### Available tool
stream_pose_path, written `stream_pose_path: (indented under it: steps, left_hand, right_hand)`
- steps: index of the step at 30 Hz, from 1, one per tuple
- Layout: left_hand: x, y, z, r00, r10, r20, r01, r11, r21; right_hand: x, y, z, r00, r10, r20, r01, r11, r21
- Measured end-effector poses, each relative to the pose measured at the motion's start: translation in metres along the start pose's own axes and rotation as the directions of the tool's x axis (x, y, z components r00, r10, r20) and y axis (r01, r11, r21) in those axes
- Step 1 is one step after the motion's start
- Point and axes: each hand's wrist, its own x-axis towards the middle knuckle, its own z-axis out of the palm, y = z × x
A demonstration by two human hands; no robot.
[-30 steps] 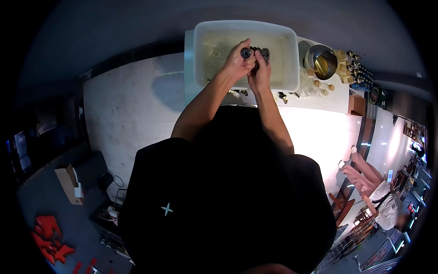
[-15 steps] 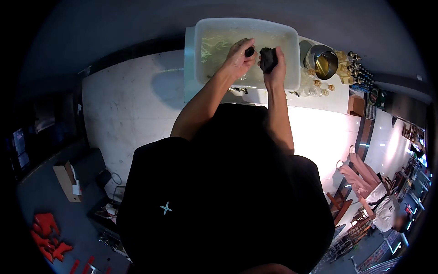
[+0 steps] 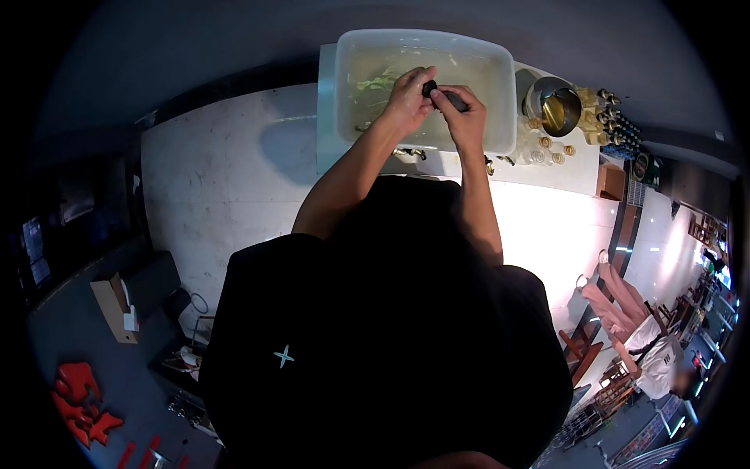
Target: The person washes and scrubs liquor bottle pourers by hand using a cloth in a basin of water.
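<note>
Both hands are over a translucent plastic tub (image 3: 504, 117) that holds cloudy liquid. My left hand (image 3: 408, 100) is closed round a small dark cylindrical piece (image 3: 429, 88). In my right hand (image 3: 466, 121) a dark cloth-like thing (image 3: 455, 100) is pinched, and its fingers meet the small piece at my left fingertips. Pale reflections or foam show on the liquid left of the hands. Small metallic parts (image 3: 409, 153) lie along the near edge of the tub.
Right of the tub are a metal bowl (image 3: 561, 112), clear glass bottles with gold tops (image 3: 546, 143) and rows of more bottles (image 3: 617, 129). A cardboard box (image 3: 610, 180) stands at the table's right end. Farther right is a person (image 3: 652, 352) in a white top.
My right hand first moved away to the right with the dark cloth-like thing, then came back to the small piece in my left hand. The pale patterns on the liquid have shifted.
</note>
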Motion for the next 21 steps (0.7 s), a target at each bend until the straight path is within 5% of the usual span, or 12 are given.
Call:
stream_pose_path:
  steps: [5, 8, 14, 18, 21]
  left_hand:
    - [0.004, -0.003, -0.003, 0.999, -0.025, 0.042, 0.027, 0.998, -0.056]
    - [0.008, -0.006, -0.008, 0.996, -0.061, 0.068, 0.068, 0.992, -0.11]
    - [0.026, -0.029, -0.032, 0.973, -0.213, 0.091, 0.223, 0.966, -0.129]
    - [0.035, -0.05, -0.024, 0.943, -0.309, -0.127, 0.296, 0.949, -0.109]
    - [0.03, -0.048, -0.021, 0.944, -0.313, -0.105, 0.312, 0.95, -0.027]
  right_hand:
    - [0.002, -0.001, 0.001, 0.995, -0.088, -0.041, 0.086, 0.994, -0.063]
    - [0.002, 0.0, -0.005, 0.975, 0.214, -0.057, -0.196, 0.954, 0.228]
    - [0.021, -0.037, 0.01, 0.954, 0.297, -0.035, -0.218, 0.771, 0.598]
    - [0.036, -0.036, 0.031, 0.95, 0.313, -0.019, -0.239, 0.762, 0.602]
    - [0.044, -0.031, 0.042, 0.944, 0.327, -0.042, -0.263, 0.824, 0.502]
